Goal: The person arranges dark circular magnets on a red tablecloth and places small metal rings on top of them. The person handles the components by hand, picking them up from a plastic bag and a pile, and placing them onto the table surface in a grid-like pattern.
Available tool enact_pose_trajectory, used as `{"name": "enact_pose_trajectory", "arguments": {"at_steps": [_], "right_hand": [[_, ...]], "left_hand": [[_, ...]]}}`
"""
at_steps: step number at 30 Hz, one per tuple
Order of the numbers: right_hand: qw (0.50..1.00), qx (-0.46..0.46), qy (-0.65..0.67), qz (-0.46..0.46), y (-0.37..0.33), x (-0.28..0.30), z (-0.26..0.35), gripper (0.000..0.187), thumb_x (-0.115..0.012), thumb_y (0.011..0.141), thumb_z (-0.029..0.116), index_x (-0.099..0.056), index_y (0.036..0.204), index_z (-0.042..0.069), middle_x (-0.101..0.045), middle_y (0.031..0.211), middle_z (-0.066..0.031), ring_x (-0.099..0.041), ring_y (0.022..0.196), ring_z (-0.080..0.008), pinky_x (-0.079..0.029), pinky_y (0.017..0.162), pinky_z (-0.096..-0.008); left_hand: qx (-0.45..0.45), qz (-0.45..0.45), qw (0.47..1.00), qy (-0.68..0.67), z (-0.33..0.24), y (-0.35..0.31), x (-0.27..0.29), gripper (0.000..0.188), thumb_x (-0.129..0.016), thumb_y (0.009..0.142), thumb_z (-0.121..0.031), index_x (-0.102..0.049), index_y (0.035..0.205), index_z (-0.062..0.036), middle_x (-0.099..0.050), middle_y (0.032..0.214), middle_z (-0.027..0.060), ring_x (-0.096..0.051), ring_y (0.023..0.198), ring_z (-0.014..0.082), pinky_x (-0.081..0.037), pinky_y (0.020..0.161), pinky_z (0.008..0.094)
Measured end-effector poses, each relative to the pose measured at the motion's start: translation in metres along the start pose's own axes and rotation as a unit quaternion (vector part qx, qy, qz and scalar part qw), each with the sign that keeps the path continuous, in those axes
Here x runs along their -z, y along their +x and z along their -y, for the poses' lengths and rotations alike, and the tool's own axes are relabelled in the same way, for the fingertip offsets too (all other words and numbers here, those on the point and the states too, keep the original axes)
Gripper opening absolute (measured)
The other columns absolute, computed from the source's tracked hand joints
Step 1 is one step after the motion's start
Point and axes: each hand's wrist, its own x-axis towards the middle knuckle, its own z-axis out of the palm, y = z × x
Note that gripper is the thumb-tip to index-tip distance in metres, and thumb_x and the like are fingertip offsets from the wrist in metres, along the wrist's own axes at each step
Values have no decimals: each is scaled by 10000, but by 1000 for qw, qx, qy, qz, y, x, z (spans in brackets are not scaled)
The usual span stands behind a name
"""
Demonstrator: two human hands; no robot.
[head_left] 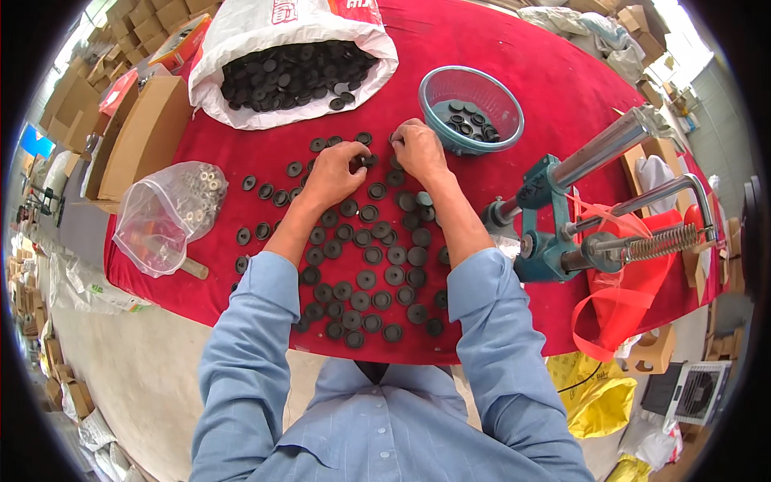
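Many black round discs [365, 279] with raised rims and centres lie spread over the red cloth between my forearms. My left hand [336, 173] is closed in a pinch on a black disc [369, 161] at the far side of the spread. To its right, my right hand [419, 151] is also pinched, beside the near-left rim of a teal plastic basket [508, 143]. A dark edge shows at its fingertips, apparently another disc, mostly hidden by the fingers. Several black discs [470, 120] lie inside the basket.
A white woven sack [241, 119] full of black discs lies open at the back. On the left are a clear bag [152, 233] of pale round parts and a cardboard box [148, 136]. A green hand press [538, 213] stands at right, with a red bag [634, 281] behind it.
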Motion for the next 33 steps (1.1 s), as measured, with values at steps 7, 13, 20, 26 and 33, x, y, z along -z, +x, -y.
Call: {"name": "enact_pose_trajectory", "arguments": {"at_steps": [7, 13, 20, 26, 33], "right_hand": [[996, -46, -24, 70, -25, 33, 29, 248, -784, 879, 203, -810, 1101, 94, -735, 1158, -194, -729, 1093, -395, -583, 975, -501], [997, -37, -38, 63, -28, 28, 14, 264, -818, 835, 204, -795, 1073, 92, -723, 1125, -184, -722, 1066, -410, -582, 959, -507], [997, -26, -13, 68, -31, 37, 22, 208, -819, 825, 151, -793, 1026, 101, -739, 1046, -169, -736, 1005, -393, -587, 922, -507], [995, -75, 4, 67, -29, 56, 23, 188, -815, 838, 153, -760, 1004, 86, -777, 969, -128, -757, 994, -332, -591, 884, -495], [988, -37, -136, 64, -54, 52, 12, 129, -785, 844, 99, -743, 965, 79, -710, 1037, -167, -723, 1050, -384, -605, 889, -489]], "left_hand": [[17, -17, 1000, -6, -4, -8, 0, 210, -800, 855, -62, -742, 1051, -19, -762, 994, 130, -723, 857, 280, -579, 808, 405], [-8, -58, 998, 26, -8, -14, 22, 274, -820, 859, -74, -763, 1125, -38, -787, 1126, 118, -747, 1060, 254, -572, 899, 358], [99, -36, 994, 22, 21, -30, 65, 326, -798, 850, -89, -774, 1166, -9, -746, 1085, 138, -736, 924, 280, -588, 855, 398], [31, 16, 993, 113, 22, -38, 47, 409, -825, 845, -139, -760, 1229, -16, -679, 1143, 154, -687, 1031, 339, -563, 921, 441], [7, 27, 987, 156, 18, -30, 44, 362, -830, 827, -163, -761, 1146, -6, -682, 1108, 167, -691, 1004, 364, -569, 896, 467]]}}
